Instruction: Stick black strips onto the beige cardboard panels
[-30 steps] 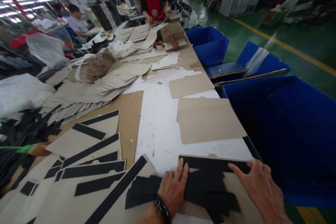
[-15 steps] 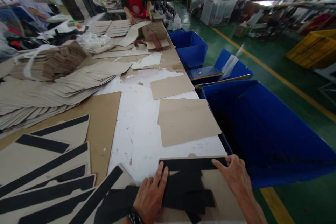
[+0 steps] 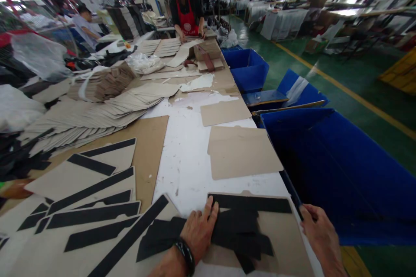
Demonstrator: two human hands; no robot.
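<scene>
Tan cardboard panel with black strips (image 3: 279, 242): lower edge cut off by frame. Left hand (image 3: 198, 231) flat, unclenched, pressing black pieces; right hand (image 3: 320, 238) grips panel's right edge. No legible writing.

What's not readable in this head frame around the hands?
- Right hand: fingertips curl over the card panel edge; grip unclear.
- Black strips: partly under the left hand; overlap hidden.
- Blue bin: interior in shadow.
- Panel's near edge: cut off by frame bottom.

Matt grey cardboard panel (image 3: 286, 242) under soft black fabric strips (image 3: 240, 233) — scuffed white tabletop (image 3: 191, 160), glossy blue plastic bin (image 3: 341, 177).
</scene>
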